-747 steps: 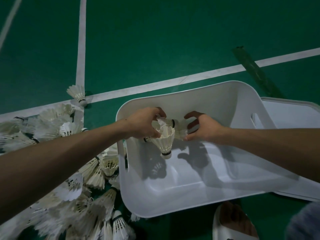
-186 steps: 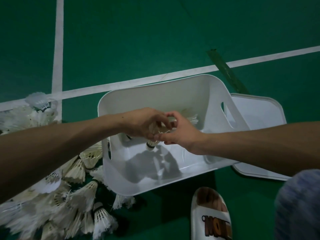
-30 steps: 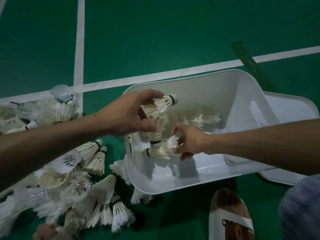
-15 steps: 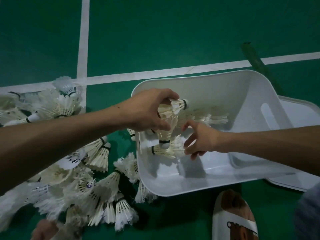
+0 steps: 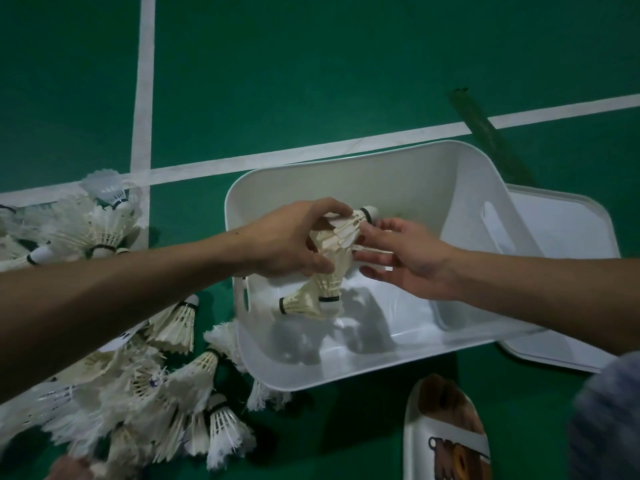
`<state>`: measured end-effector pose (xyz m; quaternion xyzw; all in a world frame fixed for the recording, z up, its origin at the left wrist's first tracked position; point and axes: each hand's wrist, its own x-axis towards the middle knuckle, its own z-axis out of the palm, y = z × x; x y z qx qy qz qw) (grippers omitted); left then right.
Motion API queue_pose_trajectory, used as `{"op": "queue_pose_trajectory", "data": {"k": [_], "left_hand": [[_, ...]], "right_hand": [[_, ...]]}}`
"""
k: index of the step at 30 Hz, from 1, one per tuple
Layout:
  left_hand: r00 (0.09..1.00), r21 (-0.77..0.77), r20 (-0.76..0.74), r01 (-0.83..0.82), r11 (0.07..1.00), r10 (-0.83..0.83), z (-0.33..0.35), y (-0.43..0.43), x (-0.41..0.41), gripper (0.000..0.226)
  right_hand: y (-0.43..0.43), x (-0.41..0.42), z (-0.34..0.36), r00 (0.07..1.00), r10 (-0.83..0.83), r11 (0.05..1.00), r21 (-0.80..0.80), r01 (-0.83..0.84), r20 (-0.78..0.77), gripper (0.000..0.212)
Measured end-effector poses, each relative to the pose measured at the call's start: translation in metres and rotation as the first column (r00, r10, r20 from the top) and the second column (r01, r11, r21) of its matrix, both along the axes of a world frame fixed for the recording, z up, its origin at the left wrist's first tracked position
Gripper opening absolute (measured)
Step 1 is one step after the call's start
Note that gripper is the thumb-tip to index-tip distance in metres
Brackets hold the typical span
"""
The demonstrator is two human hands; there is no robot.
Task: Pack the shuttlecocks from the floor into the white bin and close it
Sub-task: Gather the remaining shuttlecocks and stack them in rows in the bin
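Observation:
The white bin (image 5: pixel 408 174) stands open on the green floor. Above its left half my left hand (image 5: pixel 287 240) grips a bunch of shuttlecocks (image 5: pixel 334 258), their cork tips pointing different ways. My right hand (image 5: pixel 405 256) reaches in from the right with its fingers spread, the fingertips touching the feathers of the topmost shuttlecock (image 5: pixel 353 225). Another shuttlecock (image 5: pixel 299 301) lies on its side under the bunch. The floor left of the bin carries a big pile of shuttlecocks (image 5: pixel 138 382).
The bin's white lid (image 5: pixel 575 271) lies flat on the floor behind its right end. A white slipper (image 5: pixel 446 431) sits in front of the bin. More shuttlecocks (image 5: pixel 83 226) lie by the crossing of the white court lines (image 5: pixel 145 98).
My right hand has risen from the shuttlecocks low in the bin to the top of the bunch in my left hand. The left hand still holds its bunch over the bin.

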<state>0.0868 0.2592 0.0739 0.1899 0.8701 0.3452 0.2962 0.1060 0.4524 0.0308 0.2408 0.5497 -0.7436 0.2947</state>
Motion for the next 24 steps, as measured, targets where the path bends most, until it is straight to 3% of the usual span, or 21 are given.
{"op": "queue_pose_trajectory", "data": {"k": [5, 7, 9, 11, 12, 14, 15, 16, 21, 24], "left_hand": [[0.971, 0.105, 0.237, -0.003, 0.994, -0.022, -0.001, 0.005, 0.007, 0.08], [0.973, 0.087, 0.226, 0.031, 0.996, -0.05, -0.002, 0.006, 0.008, 0.079], [0.985, 0.025, 0.164, 0.049, 0.999, -0.052, -0.002, 0.004, 0.008, 0.064], [0.996, -0.08, 0.074, 0.063, 0.995, -0.057, -0.003, 0.0, 0.005, 0.041], [0.998, -0.132, 0.027, 0.054, 0.99, -0.051, -0.004, -0.002, 0.003, 0.035], [0.999, -0.173, -0.042, -0.001, 0.985, -0.006, -0.006, -0.004, 0.0, 0.036], [0.998, -0.172, -0.067, -0.024, 0.985, 0.013, -0.006, -0.004, -0.002, 0.037], [0.995, -0.17, -0.094, -0.035, 0.985, 0.019, -0.007, -0.003, -0.003, 0.038], [0.987, -0.155, -0.155, -0.052, 0.987, 0.028, -0.007, 0.001, -0.013, 0.035], [0.987, -0.149, -0.155, -0.056, 0.987, 0.033, -0.01, 0.0, -0.015, 0.034]], "right_hand": [[-0.003, 0.0, -0.002, 0.996, -0.081, 0.994, 0.064, 0.083, -0.027, 0.034], [0.003, -0.004, -0.001, 0.994, -0.083, 0.974, 0.203, 0.097, -0.076, 0.035], [0.013, -0.008, 0.003, 0.978, -0.023, 0.924, 0.37, 0.099, -0.205, 0.034], [0.024, -0.009, 0.008, 0.9, 0.292, 0.797, 0.602, -0.042, -0.324, 0.033], [0.028, -0.008, 0.01, 0.812, 0.507, 0.662, 0.734, -0.152, -0.289, 0.032], [0.029, -0.004, 0.007, 0.568, 0.822, 0.269, 0.908, -0.32, -0.043, 0.036], [0.026, -0.001, 0.003, 0.466, 0.882, 0.109, 0.93, -0.351, 0.073, 0.041], [0.022, 0.002, -0.002, 0.406, 0.903, 0.017, 0.933, -0.359, 0.14, 0.045], [0.0, 0.006, -0.02, 0.34, 0.917, -0.111, 0.952, -0.285, 0.209, 0.047], [-0.009, 0.001, -0.032, 0.311, 0.925, -0.116, 0.94, -0.322, 0.221, 0.05]]}}
